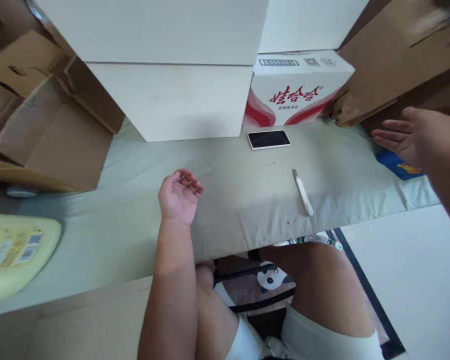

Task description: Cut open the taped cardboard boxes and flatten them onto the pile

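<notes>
My left hand (180,198) is turned palm up above the cloth-covered surface, its fingers loosely bent and apart, with nothing in it. At the right, my right hand (416,135) has its fingers stretched out and holds nothing. Closest to it is a blue package (399,165) with an orange patch, partly hidden behind the hand; whether they touch I cannot tell. Between the hands lies a slim white pen-like tool (303,194) with a grey tip. Behind that, a phone (269,139) in a pale case rests with its dark screen up.
White panels (183,100) and a white carton (296,92) with red lettering stand at the back. Open cardboard boxes (67,135) are on the left, a big cardboard box (390,55) on the right. A pale yellow bottle (18,255) lies near left. The pale green cloth (225,200) ends above my knees.
</notes>
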The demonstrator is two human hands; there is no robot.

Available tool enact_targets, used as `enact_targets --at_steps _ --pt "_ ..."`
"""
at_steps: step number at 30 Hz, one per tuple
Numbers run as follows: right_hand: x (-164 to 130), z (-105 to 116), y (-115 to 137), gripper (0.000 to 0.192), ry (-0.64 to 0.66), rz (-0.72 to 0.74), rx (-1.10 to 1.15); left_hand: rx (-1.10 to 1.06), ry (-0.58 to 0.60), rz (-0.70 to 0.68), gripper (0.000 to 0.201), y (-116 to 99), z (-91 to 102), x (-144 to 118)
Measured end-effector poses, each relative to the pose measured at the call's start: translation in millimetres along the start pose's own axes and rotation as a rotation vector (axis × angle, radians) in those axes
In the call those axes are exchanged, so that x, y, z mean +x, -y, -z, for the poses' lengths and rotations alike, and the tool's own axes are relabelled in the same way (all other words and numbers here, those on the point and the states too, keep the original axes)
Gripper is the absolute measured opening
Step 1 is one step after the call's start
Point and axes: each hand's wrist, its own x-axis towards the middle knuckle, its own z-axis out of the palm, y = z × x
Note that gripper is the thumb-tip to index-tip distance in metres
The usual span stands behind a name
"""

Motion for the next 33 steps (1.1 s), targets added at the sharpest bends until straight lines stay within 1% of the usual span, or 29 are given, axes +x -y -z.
enact_targets --at_steps 1,2,3,4,5,6,8,9,11,12,13,15,16,18,19,21,23,24,25,26,27,28,29,30,31,32,33 --pt "2.5 -25.7 15.0 0.032 -0.09 -0.115 0.078 -0.017 -0.014 -0.018 0.011 -3.4 2.2 -0.5" --pt "-2.0 -55.5 32.6 0.028 -0.122 -0.178 0.127 -0.04 -0.032 -0.044 0.011 -6.8 4.7 -0.6" --pt "-11.5 -88.2 52.0 0.022 -0.064 -0.153 0.133 -0.066 -0.054 -0.077 0.012 -10.0 7.5 -0.3" --pt "-24.1 -122.8 72.3 0.017 0.046 -0.062 0.137 -0.096 -0.084 -0.118 0.013 -12.7 10.4 0.3" --pt "-37.6 -158.6 93.2 0.013 0.192 0.033 0.134 -0.127 -0.121 -0.167 0.015 -15.0 13.6 1.3" --pt "-50.3 -194.8 114.4 0.014 0.308 0.079 0.144 -0.149 -0.162 -0.216 0.016 -16.9 17.0 2.3" --pt "-70.0 -266.6 158.1 0.016 0.494 0.2 0.153 -0.192 -0.257 -0.317 0.017 -19.6 24.5 4.1" --pt "-76.7 -301.4 181.0 0.02 0.595 0.321 0.117 -0.197 -0.277 -0.357 0.018 -21.0 28.6 4.4" --pt "-86.7 -365.3 229.2 0.028 0.734 0.564 0.035 -0.175 -0.275 -0.434 0.02 -24.9 37.0 3.9" --pt "-91.4 -393.1 254.0 0.03 0.773 0.65 -0.002 -0.159 -0.271 -0.475 0.021 -27.6 41.3 3.1" --pt "-96.7 -417.5 278.5 0.032 0.808 0.711 -0.039 -0.146 -0.275 -0.518 0.021 -30.8 45.3 2.1" --pt "-109.0 -455.6 323.9 0.031 0.887 0.835 -0.084 -0.133 -0.314 -0.599 0.021 -37.6 52.5 0.5" --pt "-115.6 -469.6 343.5 0.029 0.927 0.901 -0.099 -0.131 -0.342 -0.625 0.021 -40.6 55.5 0.3" --pt "-127.0 -489.9 373.8 0.02 0.986 0.951 -0.177 -0.122 -0.387 -0.645 0.023 -45.1 60.0 1.3" --pt "-131.0 -496.6 383.8 0.017 1.003 0.93 -0.236 -0.113 -0.401 -0.647 0.025 -46.2 61.7 2.4" --pt "-134.0 -502.7 392.6 0.02 1.009 0.841 -0.342 -0.064 -0.441 -0.669 0.025 -47.1 64.4 4.8" --pt "-131.5 -495.6 386.3 0.024 0.99 0.793 -0.375 0.007 -0.572 -0.754 0.019 -47.8 67.5 5.4" --pt "-129.1 -485.7 377.7 0.024 0.961 0.791 -0.369 0.031 -0.667 -0.818 0.013 -48.9 69.7 4.5" --pt "-126.6 -471.2 365.9 0.023 0.917 0.788 -0.358 0.041 -0.765 -0.89 0.01 -50.7 72.4 2.6" --pt "-124.4 -452.5 351.3 0.022 0.861 0.792 -0.334 0.038 -0.852 -0.964 0.011 -53.1 75.5 0.0" --pt "-122.8 -430.0 334.1 0.02 0.785 0.799 -0.297 0.025 -0.913 -1.034 0.014 -56.0 78.8 -3.3" --pt "-122.0 -404.8 314.9 0.02 0.71 0.816 -0.236 0.015 -0.946 -1.094 0.015 -59.0 82.1 -6.6" --pt "-122.4 -378.1 294.0 0.02 0.629 0.859 -0.162 0.018 -0.947 -1.132 0.015 -61.7 84.8 -9.6" --pt "-124.0 -351.3 272.0 0.018 0.545 0.91 -0.091 0.031 -0.918 -1.145 0.014 -63.5 86.5 -11.9" --pt "-126.9 -325.6 249.4 0.013 0.462 0.925 -0.029 0.051 -0.844 -1.131 0.011 -64.0 86.8 -13.1" --pt "-131.1 -302.4 226.9 0.008 0.404 0.908 0.016 0.071 -0.719 -1.089 0.006 -63.0 85.3 -13.3" --pt "-136.4 -282.5 205.2 0.007 0.352 0.865 0.056 0.086 -0.553 -1.025 0.006 -60.3 81.9 -12.6"
